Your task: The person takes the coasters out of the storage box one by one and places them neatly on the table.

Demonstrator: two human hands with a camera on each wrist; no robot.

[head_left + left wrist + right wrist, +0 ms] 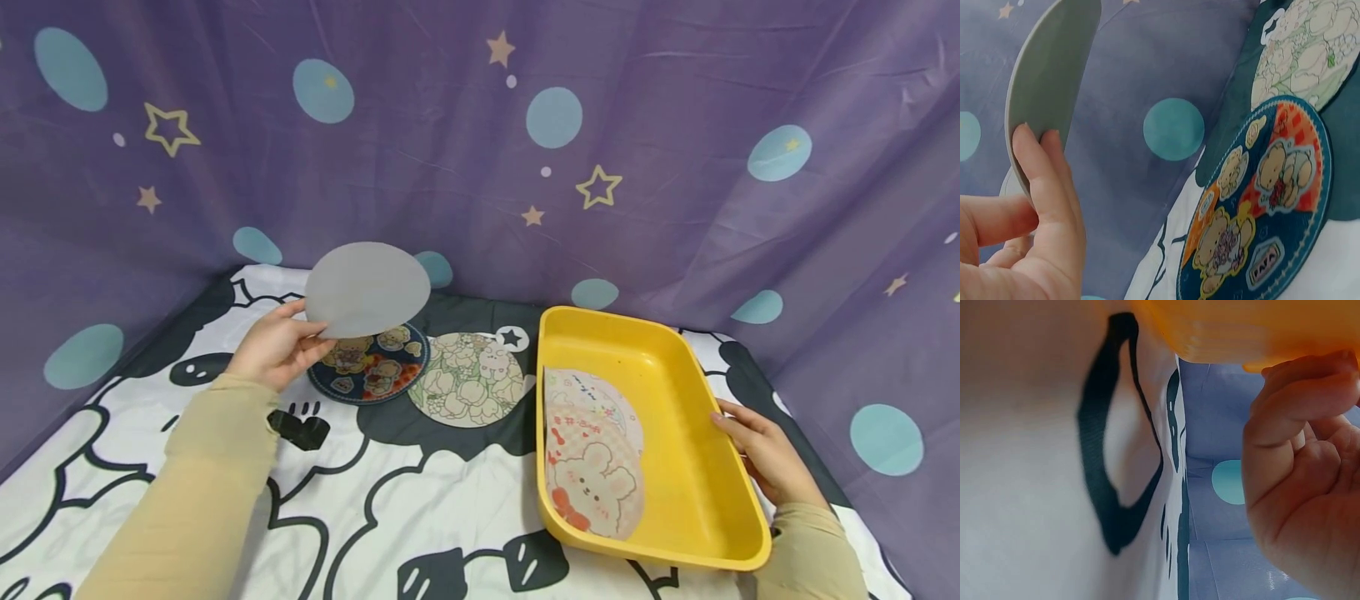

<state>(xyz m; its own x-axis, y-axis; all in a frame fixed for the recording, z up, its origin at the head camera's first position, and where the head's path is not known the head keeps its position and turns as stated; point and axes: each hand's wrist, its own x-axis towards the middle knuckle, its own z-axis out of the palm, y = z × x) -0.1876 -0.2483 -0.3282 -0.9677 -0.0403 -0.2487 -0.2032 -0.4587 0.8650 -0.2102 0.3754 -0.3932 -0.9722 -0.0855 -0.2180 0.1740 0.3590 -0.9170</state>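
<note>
My left hand (281, 346) pinches the edge of a round mat (367, 289), thumb on one side and fingers on the other. The mat is tilted up with a plain grey face showing, as the left wrist view confirms. Beneath it on the cloth lies a dark blue round mat (1254, 206) with bears, partly covered in the head view. My right hand (772, 454) grips the right rim of a yellow plastic tray (675, 467). In the right wrist view its curled fingers (1310, 394) touch the tray's outer side. Two printed round mats, one with a rabbit (596, 492), overlap inside the tray's left side.
A round mat with pale flowers (468, 383) lies on the cloth between the blue mat and the tray. The black-and-white cartoon cloth (442, 517) covers the surface. A purple curtain (450, 150) with stars and teal dots hangs behind and at both sides.
</note>
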